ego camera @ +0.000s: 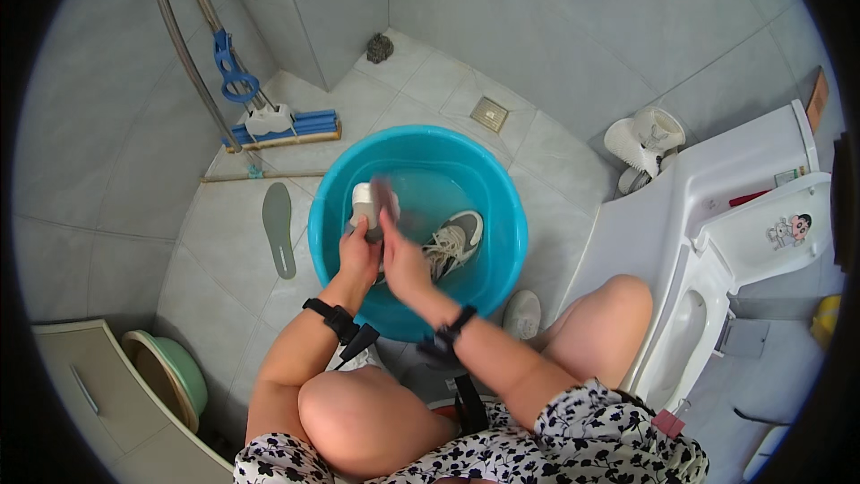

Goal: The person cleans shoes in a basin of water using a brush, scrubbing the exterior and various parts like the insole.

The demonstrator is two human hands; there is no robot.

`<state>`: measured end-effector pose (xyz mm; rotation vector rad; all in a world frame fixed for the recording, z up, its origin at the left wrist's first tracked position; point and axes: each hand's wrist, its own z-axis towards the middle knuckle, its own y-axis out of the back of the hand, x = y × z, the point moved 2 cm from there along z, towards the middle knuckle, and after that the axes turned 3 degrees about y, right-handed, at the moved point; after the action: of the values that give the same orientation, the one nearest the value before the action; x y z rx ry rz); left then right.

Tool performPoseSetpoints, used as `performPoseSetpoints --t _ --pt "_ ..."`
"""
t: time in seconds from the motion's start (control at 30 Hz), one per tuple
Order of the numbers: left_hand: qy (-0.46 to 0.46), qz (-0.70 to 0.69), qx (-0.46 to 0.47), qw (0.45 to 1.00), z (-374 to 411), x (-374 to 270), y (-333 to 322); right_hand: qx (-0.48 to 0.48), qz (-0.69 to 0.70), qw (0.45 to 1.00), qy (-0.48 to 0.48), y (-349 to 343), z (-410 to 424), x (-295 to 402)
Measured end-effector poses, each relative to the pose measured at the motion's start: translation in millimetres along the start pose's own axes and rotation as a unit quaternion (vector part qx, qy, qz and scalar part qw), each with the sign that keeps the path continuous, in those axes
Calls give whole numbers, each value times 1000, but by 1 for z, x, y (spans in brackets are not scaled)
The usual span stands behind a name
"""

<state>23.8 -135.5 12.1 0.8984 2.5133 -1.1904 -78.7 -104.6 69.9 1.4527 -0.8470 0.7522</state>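
Note:
Over a turquoise plastic basin [418, 133] of water, my left hand [357, 254] holds a sneaker [363, 198] with its pale sole up. My right hand [407, 263] grips a brush [383, 196], blurred by motion, against the sneaker's side. Its bristles cannot be made out. Part of the held sneaker is hidden behind my hands. A second grey and white sneaker [457, 240], with its laces still in, lies in the water to the right. On the floor tiles left of the basin lies a grey-green insole [278, 230].
A blue sponge mop [312, 124] leans in the left corner. There is a floor drain [490, 113] beyond the basin. A white toilet [678, 343] stands close on my right, a cabinet [80, 376] and a green basin [183, 370] at lower left.

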Motion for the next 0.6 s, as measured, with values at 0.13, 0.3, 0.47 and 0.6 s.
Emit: performPoseSetpoints --t 0.13,0.3,0.47,0.6 --pt "-16 28 -14 999 5 4 -2 24 -15 998 -51 11 18 7" --pt "-18 4 -6 1000 -3 -6 6 36 14 998 -41 -7 4 2" --pt "-36 9 -59 998 8 -3 -2 -16 -27 981 -190 -2 79 -108" --pt "-43 -7 -48 998 8 -6 -4 13 83 946 -312 -9 48 -134"
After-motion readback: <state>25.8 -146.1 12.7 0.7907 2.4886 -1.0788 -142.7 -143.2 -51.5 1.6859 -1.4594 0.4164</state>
